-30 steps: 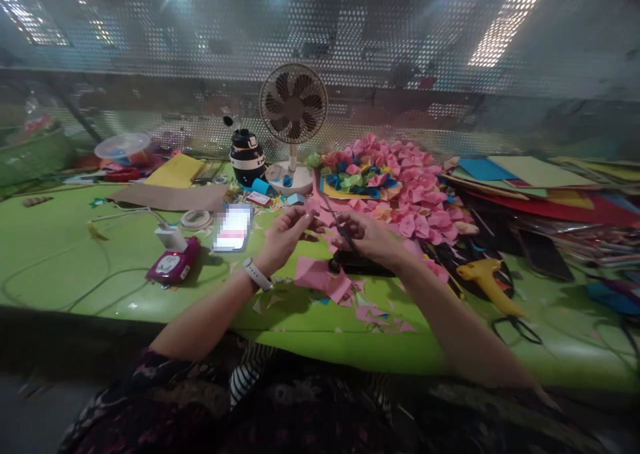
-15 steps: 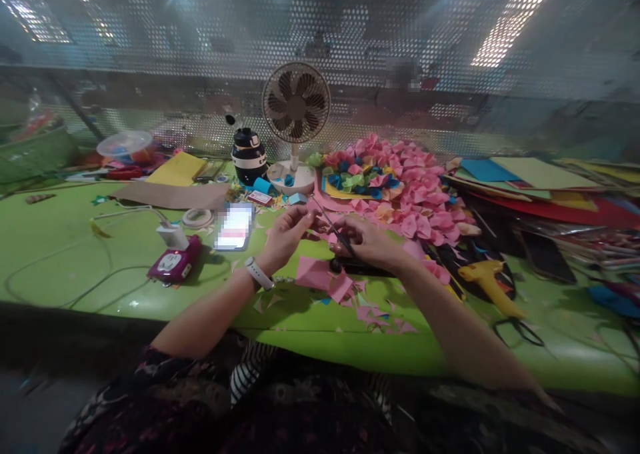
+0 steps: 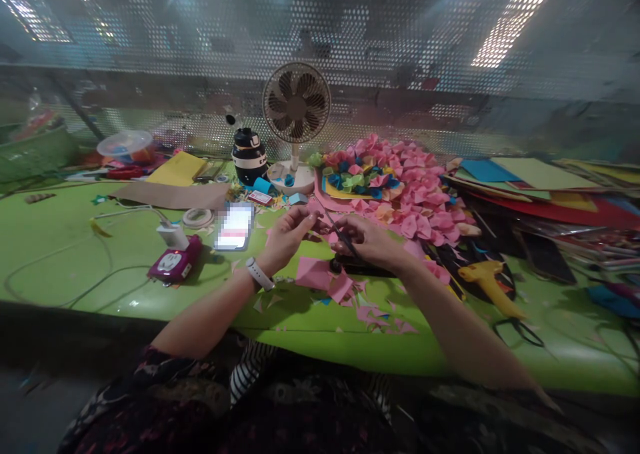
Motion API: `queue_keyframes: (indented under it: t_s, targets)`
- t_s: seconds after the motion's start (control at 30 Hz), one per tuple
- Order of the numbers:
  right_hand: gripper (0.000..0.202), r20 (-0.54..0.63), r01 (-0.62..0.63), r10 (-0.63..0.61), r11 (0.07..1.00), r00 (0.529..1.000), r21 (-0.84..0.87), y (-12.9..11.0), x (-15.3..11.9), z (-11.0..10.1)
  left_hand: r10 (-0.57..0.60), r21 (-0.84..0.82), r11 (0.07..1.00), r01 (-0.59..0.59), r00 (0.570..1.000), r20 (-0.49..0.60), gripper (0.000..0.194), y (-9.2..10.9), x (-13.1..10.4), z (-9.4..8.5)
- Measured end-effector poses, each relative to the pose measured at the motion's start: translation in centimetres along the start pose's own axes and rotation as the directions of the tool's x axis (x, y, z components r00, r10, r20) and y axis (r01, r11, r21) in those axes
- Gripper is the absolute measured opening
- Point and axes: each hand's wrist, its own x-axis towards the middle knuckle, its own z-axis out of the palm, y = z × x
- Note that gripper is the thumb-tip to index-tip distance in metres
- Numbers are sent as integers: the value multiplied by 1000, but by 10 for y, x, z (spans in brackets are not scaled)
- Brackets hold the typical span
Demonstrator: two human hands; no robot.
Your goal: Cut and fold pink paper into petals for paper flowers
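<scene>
My left hand point(image 3: 295, 231), a white watch on its wrist, is closed with the fingertips pinching a small piece of pink paper point(image 3: 315, 218). My right hand point(image 3: 367, 239) is wrapped round slim dark tweezers point(image 3: 336, 226), or a tool much like them. Their thin tip points up and left, close to the left fingertips; whether it touches the paper I cannot tell. Below the hands, flat pink paper squares point(image 3: 313, 273) lie on the green table point(image 3: 295, 317) among small pink offcuts point(image 3: 373, 315). Behind my right hand spreads a big heap of folded pink paper flowers point(image 3: 425, 201).
A small fan point(image 3: 297, 104) and a black bottle point(image 3: 249, 157) stand at the back. Left are a lit phone point(image 3: 235, 227), a tape roll point(image 3: 197, 219) and a purple power socket point(image 3: 175, 264) with cables. Right are a yellow glue gun point(image 3: 487, 284) and stacked coloured paper point(image 3: 540, 174).
The tweezers have tilted very slightly between the hands. Both hands stay in nearly the same place, and the things on the table have not moved.
</scene>
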Motion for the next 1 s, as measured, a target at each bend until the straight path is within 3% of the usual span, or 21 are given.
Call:
queue_keyframes:
  t_s: [1.0]
  targets:
    - [46, 13, 14, -14, 1000, 1000, 8, 4, 1, 1, -23, -43, 999, 22, 1000, -3, 44, 1, -1, 2]
